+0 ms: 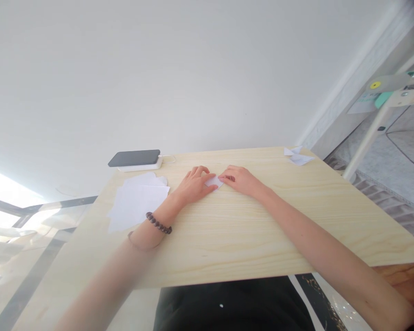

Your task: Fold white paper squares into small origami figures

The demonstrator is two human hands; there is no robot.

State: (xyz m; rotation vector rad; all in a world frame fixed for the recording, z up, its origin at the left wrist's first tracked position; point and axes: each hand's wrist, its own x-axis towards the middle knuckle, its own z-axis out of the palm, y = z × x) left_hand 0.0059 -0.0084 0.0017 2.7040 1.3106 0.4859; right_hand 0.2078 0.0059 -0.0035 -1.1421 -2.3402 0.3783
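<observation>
A small folded piece of white paper [214, 182] lies on the light wooden table between my two hands. My left hand [194, 185] holds it down from the left, with thumb and index finger on either side of it and the other fingers curled. At its right corner, my right hand [240, 179] pinches the paper between thumb and fingertips. Part of the paper is hidden under the fingers. Left of my left hand is a loose stack of white paper sheets [136, 202], close to the wrist with its dark beaded bracelet [158, 224].
A dark phone [134, 157] rests on a white block [141, 166] at the back left, with a white cable. Folded white paper pieces [301, 159] lie at the back right corner of the table [227, 239]. A wall rises behind; a white metal frame [369, 133] stands right.
</observation>
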